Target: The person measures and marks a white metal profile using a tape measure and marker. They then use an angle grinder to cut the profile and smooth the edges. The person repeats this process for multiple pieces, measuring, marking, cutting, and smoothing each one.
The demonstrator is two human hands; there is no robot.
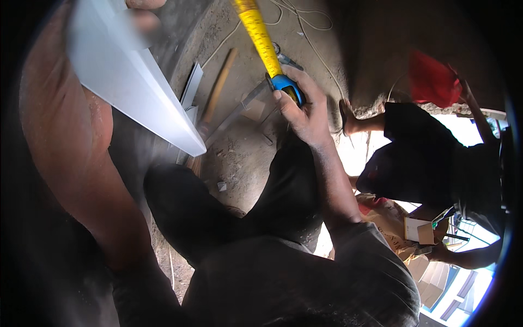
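My right hand (311, 117) is closed around a blue tape measure (287, 89), with the thumb along its near side. Its yellow blade (258, 37) is pulled out and runs up past the top edge of the view, so its far end is out of sight. On the left, a long pale sheet-like profile (133, 87) slants from the top down to a narrow end above my left knee. Fingers of my left hand (145, 22) grip its upper part, blurred and partly cut off by the view's edge. The profile covers the rest of that hand.
Beyond my knees lie a wooden stick handle (222, 82), thin metal strips (190, 87), a dark power tool (289, 61) and a loose pale cable (316, 46). At right, a person in dark clothes (419, 158) is near a red cloth (434, 80) and small open box (419, 230).
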